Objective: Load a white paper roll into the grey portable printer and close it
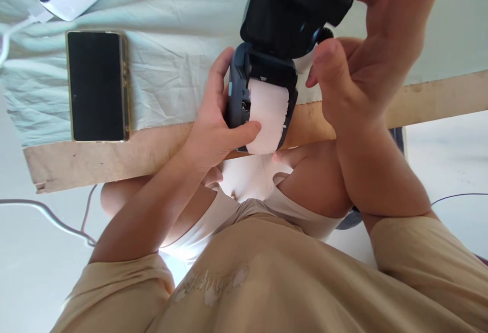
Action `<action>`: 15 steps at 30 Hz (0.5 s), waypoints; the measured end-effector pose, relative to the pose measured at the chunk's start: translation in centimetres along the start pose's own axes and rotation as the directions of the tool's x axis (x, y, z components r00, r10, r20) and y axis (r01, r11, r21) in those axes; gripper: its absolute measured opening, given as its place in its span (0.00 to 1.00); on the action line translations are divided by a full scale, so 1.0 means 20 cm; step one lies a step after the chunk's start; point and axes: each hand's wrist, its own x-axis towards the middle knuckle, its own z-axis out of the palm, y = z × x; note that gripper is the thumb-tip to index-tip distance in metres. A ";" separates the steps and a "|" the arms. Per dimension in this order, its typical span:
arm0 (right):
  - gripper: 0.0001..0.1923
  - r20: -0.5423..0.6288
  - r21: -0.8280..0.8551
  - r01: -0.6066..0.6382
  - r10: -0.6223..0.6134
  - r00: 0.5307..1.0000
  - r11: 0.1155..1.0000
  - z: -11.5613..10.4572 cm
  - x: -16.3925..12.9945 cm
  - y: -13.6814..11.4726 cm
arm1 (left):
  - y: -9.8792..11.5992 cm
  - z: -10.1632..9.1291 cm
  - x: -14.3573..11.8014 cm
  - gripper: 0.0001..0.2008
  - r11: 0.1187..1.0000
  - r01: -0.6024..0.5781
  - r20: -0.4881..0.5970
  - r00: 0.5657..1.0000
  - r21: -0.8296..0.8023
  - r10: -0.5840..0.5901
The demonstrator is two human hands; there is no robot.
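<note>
A person is wearing a loose, sand-coloured short-sleeved T-shirt (305,272) with a cracked, faded pale print (213,284) flaking across the chest. The sleeves are ending above the elbows, leaving both forearms bare. Light, off-white shorts (247,185) are showing beneath the shirt's hem, creased at the lap. The left hand (213,124) and right hand (358,79) are wearing no rings, watch or gloves; the nails on the fingers (249,128) are looking short and unpainted.

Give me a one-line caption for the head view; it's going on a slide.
Left hand steadies an open portable receipt printer with its paper roll exposed, while the right hand holds its lid up.
</note>
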 end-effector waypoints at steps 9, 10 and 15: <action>0.08 -0.343 -0.017 0.247 -0.237 0.909 0.969 0.07 0.03 0.01 | 0.05 0.03 -0.05 0.43 0.989 0.096 -0.071 0.992 -0.113 -0.104; 0.08 -0.293 -0.041 0.247 -0.248 0.923 0.968 0.07 0.03 0.02 | 0.05 0.03 -0.05 0.43 0.986 0.097 -0.087 0.990 -0.137 -0.110; 0.05 -0.183 -0.046 0.250 -0.254 0.950 0.967 0.07 0.02 0.02 | 0.05 0.04 -0.04 0.42 0.968 0.076 -0.078 0.992 -0.238 -0.097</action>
